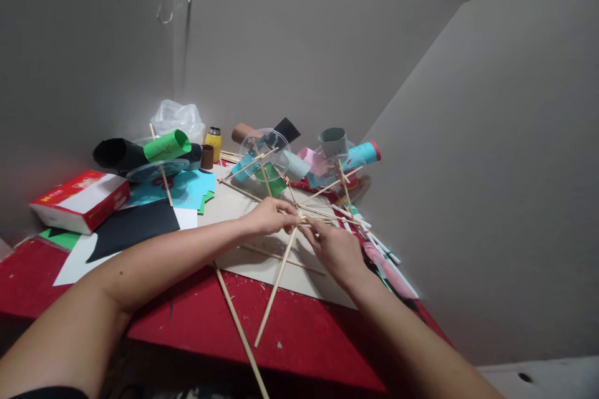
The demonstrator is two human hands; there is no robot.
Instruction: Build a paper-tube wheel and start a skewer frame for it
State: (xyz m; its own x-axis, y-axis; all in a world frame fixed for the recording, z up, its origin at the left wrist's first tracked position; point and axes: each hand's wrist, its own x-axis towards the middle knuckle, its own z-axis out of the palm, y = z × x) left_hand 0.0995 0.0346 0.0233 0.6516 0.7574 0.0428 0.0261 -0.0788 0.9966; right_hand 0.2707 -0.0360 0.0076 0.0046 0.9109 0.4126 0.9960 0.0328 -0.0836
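A frame of thin wooden sticks (283, 265) stands over the pale board, its sticks crossing at a joint between my hands. My left hand (271, 216) pinches the frame at this joint from the left, fingers closed. From the right, my right hand (334, 249) closes its thumb and fingers on sticks at the same spot. My fingertips partly hide the joint. Just behind is a clear plastic disc (243, 159) with coloured paper tubes around it, and sticks cross in front of it. Another loose-looking stick (238, 324) runs past the table's front edge.
Red table (196, 305) with a pale board (262, 268). Left: a red-and-white box (82, 199), black paper (135, 230), a green paper tube (167, 146). Behind: a yellow bottle (213, 142), a plastic bag (178, 118). Right: white markers (381, 246), a grey tube (333, 142), the wall.
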